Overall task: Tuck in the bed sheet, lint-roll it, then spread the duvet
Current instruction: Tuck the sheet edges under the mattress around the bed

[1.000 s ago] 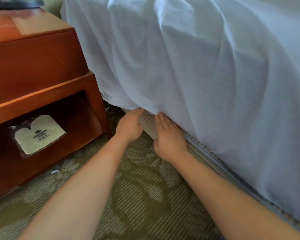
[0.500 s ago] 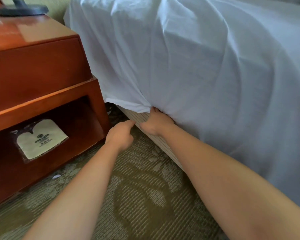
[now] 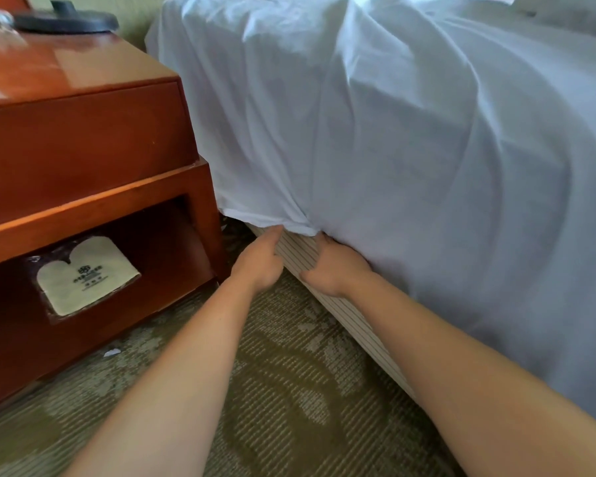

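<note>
Bed sheet (image 3: 375,139) hanging white and creased down the mattress side, filling upper right of frame, lower hem bunching at centre just above striped bed base (image 3: 300,256). Left hand (image 3: 260,261) loosely curled, one finger poking up at hem; right hand (image 3: 334,266) reaching under fold, fingertips hidden, grip impossible to tell. Risking, by judgement, hem slipping back out if pushed too shallow, or fabric wadding into a lump near nightstand (image 3: 83,149).
</note>
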Demonstrator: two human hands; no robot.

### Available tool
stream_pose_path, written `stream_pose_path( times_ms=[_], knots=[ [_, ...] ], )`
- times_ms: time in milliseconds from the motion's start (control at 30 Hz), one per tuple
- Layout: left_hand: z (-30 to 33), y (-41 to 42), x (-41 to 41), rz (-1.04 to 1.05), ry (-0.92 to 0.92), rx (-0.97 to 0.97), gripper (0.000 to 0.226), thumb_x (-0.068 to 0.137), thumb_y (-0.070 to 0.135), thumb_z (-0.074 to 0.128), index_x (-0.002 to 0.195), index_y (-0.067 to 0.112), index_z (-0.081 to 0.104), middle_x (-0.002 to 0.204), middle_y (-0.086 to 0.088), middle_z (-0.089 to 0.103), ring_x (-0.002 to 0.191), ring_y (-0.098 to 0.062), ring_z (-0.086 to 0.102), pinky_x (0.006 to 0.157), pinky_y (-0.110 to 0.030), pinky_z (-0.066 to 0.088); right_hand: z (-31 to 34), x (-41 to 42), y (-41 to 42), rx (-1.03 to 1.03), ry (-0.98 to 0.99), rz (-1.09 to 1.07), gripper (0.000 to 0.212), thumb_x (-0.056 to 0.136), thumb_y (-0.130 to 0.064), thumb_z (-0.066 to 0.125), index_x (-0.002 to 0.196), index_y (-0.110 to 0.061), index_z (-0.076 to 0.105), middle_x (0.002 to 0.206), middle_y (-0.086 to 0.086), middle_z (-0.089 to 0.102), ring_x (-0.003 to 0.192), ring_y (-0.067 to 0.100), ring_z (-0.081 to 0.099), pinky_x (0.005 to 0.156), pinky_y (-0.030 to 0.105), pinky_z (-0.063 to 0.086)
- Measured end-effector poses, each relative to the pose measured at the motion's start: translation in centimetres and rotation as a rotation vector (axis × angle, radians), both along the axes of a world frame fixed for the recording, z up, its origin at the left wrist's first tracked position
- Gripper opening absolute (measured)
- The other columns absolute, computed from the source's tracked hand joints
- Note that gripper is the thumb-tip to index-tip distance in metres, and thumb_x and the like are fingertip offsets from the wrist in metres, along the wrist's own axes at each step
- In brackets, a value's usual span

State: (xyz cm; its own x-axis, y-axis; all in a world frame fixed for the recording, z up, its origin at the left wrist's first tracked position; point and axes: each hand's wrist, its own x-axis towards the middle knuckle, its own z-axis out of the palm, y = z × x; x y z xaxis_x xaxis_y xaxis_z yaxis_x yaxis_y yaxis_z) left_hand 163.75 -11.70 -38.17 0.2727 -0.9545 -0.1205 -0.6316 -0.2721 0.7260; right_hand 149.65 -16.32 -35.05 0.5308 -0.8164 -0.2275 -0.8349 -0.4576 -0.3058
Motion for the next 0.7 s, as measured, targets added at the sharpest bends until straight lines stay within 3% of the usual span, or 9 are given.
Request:
stream_pose_path(
  times_ms=[133,433,533,700],
  knots=[
    [-0.3,-0.3,0.0,-0.019,-0.085,-0.008,0.077,0.089,-0.006,0.035,0.154,0.026,0.008,0.160,0.006,0.010,0.144,-0.015,0.021,0.109,-0.020,0.019,0.0,1.5,-1.1,0.053,-0.049,-0.044,0.079,0.086,-0.035,0.053,0.152,-0.016,0.014,0.150,0.007,0.035,0.132,0.026,0.040,0.107,0.036,0.037],
    [-0.4,0.1,0.6,-0.025,-0.164,0.014,0.079,0.085,-0.012,0.034,0.154,0.022,0.011,0.161,0.006,0.004,0.146,-0.012,0.011,0.115,-0.021,0.009,-1.6,1.7,0.5,-0.177,0.179,0.016,0.106,0.084,-0.039,0.062,0.151,-0.007,-0.014,0.160,0.009,-0.003,0.146,0.026,0.008,0.118,0.037,0.013],
    [0.0,0.4,0.4,-0.046,-0.187,0.016,0.082,0.084,-0.014,0.035,0.154,0.022,0.011,0.160,0.007,0.005,0.146,-0.013,0.011,0.116,-0.023,0.011,-2.1,1.4,1.5,-0.263,0.257,0.054,0.111,0.085,-0.045,0.060,0.148,-0.001,-0.020,0.159,0.012,-0.013,0.147,0.026,-0.002,0.120,0.036,0.002],
    [0.7,1.2,0.4,-0.105,-0.307,0.055,0.086,0.082,-0.012,0.039,0.154,0.023,0.007,0.161,0.006,0.001,0.146,-0.016,0.012,0.117,-0.033,0.023,-2.3,0.7,2.0,-0.300,0.265,0.111,0.098,0.092,-0.043,0.049,0.146,-0.001,-0.022,0.157,0.013,-0.023,0.147,0.025,-0.012,0.118,0.035,-0.007]
  ],
)
